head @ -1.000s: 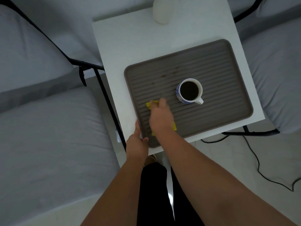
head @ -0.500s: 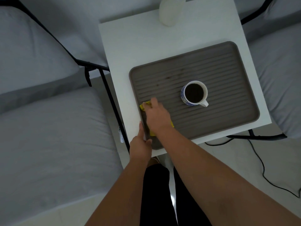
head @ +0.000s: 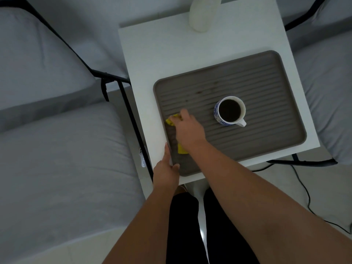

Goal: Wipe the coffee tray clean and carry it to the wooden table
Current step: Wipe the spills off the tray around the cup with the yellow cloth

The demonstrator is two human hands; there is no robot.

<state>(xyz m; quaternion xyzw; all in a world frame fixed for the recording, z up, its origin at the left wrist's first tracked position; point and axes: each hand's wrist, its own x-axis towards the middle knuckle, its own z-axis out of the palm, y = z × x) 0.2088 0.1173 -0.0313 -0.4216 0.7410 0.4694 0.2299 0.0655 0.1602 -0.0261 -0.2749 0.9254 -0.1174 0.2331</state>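
Observation:
A brown ribbed tray (head: 266,147) lies on a small white table (head: 171,54). On it stands a blue-and-white cup (head: 216,111) full of dark coffee, right of the middle. Dark coffee spots (head: 199,92) mark the ribs at the far left. My right hand (head: 189,129) lies over a yellow cloth (head: 170,121) and holds it against the tray's left part; cloth shows past the fingertips and at the wrist. My left hand (head: 166,169) holds the tray's near left rim, thumb on top and a finger along the outer edge.
A white vase base (head: 202,18) stands at the table's far edge. Grey cushioned seats with black frames (head: 131,115) flank the table on both sides. A black cable (head: 302,183) trails over the pale floor at the right. My dark-trousered legs are below.
My right hand has slid the yellow cloth left toward the tray's left rim. My left hand keeps its hold on the near left edge. The cup has not moved.

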